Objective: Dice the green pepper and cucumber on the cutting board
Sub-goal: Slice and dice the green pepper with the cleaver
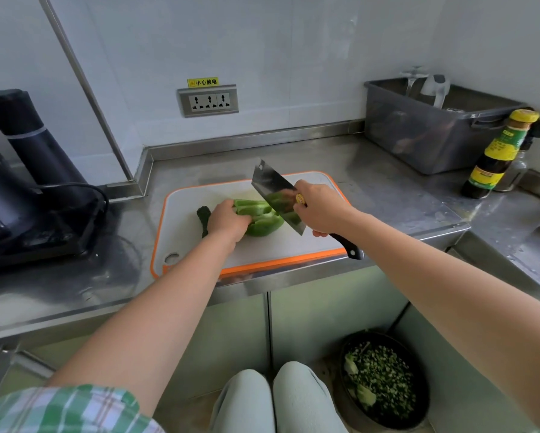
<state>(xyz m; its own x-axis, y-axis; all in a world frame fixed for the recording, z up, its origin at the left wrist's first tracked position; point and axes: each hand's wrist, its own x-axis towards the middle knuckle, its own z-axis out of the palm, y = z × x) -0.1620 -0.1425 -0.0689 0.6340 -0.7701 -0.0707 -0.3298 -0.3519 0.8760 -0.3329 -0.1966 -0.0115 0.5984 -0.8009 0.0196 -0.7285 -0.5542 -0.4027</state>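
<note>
Through the head camera I make out only the dark, bumpy end of the cucumber (203, 217); the rest is hidden behind my left hand (226, 221). The knife (275, 195) blade covers part of the glossy green pepper (259, 218), and I cannot tell whether its edge touches. The left hand's fingers curl onto the pepper, holding it on the white, orange-rimmed cutting board (278, 248). The right hand (320, 207) has its fingers wrapped round the black handle, the broad blade tilted, above the steel worktop (387, 189).
</note>
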